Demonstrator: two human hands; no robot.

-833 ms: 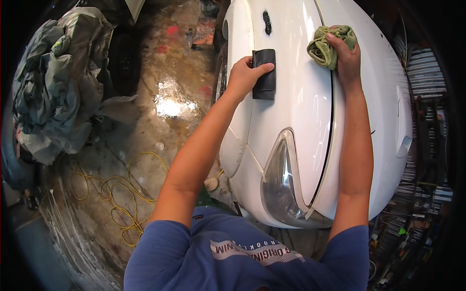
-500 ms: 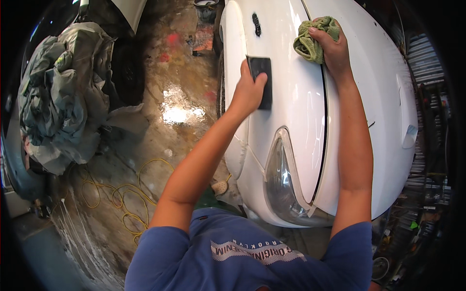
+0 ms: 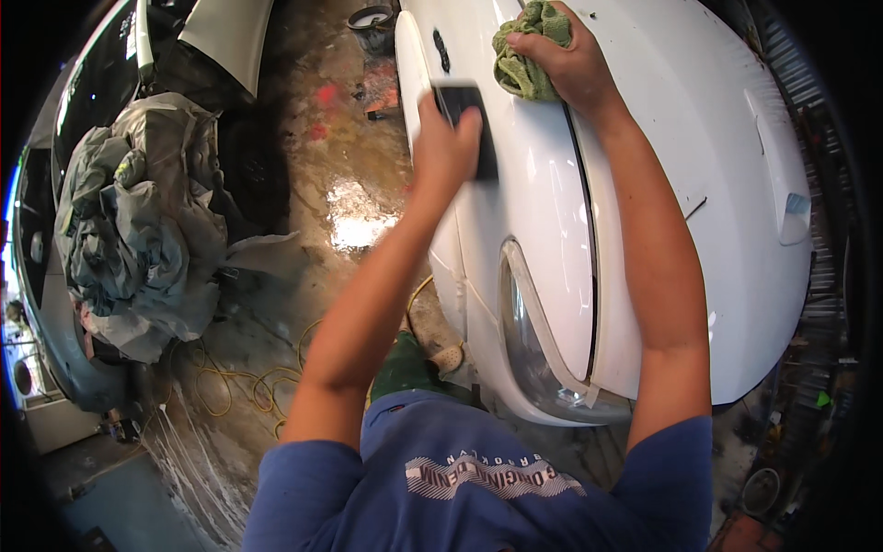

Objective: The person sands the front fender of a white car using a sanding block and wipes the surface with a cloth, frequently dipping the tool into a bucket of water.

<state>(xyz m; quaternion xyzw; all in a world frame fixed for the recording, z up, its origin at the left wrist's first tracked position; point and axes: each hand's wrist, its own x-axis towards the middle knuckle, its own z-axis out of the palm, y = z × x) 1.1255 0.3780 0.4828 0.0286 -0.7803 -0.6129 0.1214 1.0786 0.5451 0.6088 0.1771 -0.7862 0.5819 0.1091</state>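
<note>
My left hand (image 3: 445,147) grips a dark rectangular sheet of sandpaper (image 3: 487,147), pressed flat on the white car's side panel (image 3: 515,184); its edges are blurred by motion. Whether a block lies beneath it is hidden. In my right hand (image 3: 579,66) is a bunched green cloth (image 3: 524,57), held against the panel beside the dark gap along the hood. A black mark (image 3: 441,51) shows on the paint just beyond the sandpaper. Nearer me is the headlight (image 3: 532,345), with tape (image 3: 506,276) along its border.
A heap of crumpled grey sheeting (image 3: 138,230) stands at the left, by another car's panel (image 3: 225,41). A yellow hose (image 3: 221,382) winds over the wet floor (image 3: 317,156). Beyond my left hand is a dark bucket (image 3: 372,32). Cluttered shelving (image 3: 819,294) lines the right.
The view has shifted, with the car sitting further left at the top. Both hands still hold the sandpaper and cloth; the left hand is blurred by motion and stays beside the black mark.
</note>
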